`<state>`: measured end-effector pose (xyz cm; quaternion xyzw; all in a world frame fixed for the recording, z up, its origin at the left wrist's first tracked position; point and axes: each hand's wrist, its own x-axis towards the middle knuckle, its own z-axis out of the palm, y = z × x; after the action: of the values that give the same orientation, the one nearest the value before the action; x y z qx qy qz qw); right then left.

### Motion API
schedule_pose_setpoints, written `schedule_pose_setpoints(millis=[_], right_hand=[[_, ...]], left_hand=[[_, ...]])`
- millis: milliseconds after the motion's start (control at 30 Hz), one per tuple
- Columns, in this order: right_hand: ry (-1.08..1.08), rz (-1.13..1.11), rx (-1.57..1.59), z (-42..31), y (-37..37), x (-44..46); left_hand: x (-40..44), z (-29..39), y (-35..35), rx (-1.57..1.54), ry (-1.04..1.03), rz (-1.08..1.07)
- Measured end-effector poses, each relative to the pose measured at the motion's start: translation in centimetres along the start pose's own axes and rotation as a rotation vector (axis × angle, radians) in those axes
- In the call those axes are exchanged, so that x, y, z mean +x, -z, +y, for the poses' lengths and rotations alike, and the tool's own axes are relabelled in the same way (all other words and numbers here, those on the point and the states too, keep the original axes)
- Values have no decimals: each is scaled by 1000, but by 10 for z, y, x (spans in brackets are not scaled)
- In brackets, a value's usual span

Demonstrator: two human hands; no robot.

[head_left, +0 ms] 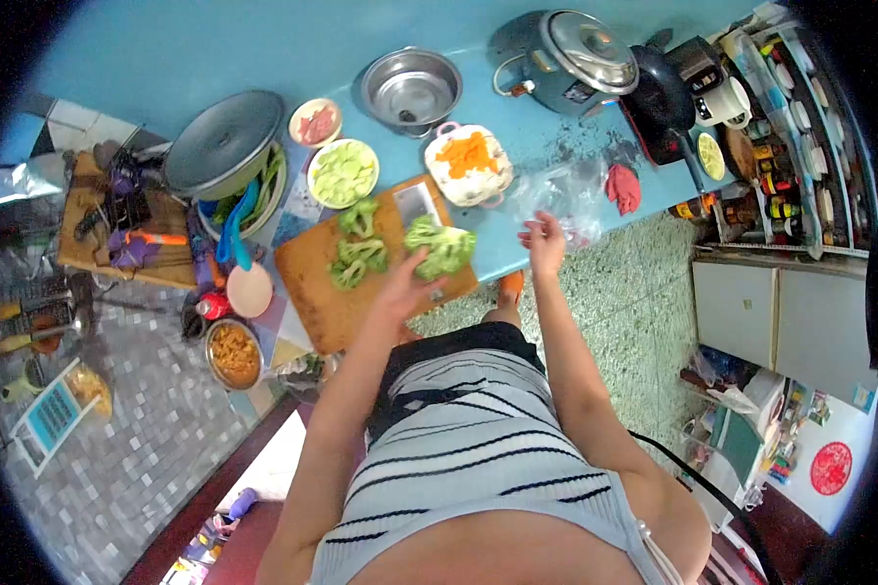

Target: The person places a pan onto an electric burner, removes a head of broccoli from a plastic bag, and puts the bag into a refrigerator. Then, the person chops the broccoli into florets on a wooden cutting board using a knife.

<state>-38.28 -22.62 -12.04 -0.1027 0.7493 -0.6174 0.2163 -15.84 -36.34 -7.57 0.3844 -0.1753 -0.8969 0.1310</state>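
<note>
My left hand (408, 287) is at the lower left side of a large green broccoli head (441, 248), with its fingers closed against it over the right part of a wooden cutting board (312, 263). Cut broccoli pieces (357, 255) lie on the board to the left. A shiny cleaver blade (417, 202) rests at the board's far edge, partly hidden by the broccoli. To the right, my right hand (544, 239) is raised with its fingers apart and nothing visible in it, near a clear plastic bag (568, 195).
Beyond the board stand a bowl of sliced green vegetable (342, 174), a small bowl of pink meat (316, 124), a dish of orange pieces (467, 156) and a steel basin (412, 90). A rice cooker (576, 63) stands back right. A red cloth (623, 188) lies near the edge.
</note>
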Motion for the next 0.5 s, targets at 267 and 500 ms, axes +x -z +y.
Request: schedule_pose_setpoints(millis=[267, 500], right_hand=[[13, 213, -298, 22, 131, 139], [-1, 33, -498, 52, 152, 200]], left_hand=[[152, -83, -154, 395, -15, 63], [199, -127, -150, 995, -199, 267]])
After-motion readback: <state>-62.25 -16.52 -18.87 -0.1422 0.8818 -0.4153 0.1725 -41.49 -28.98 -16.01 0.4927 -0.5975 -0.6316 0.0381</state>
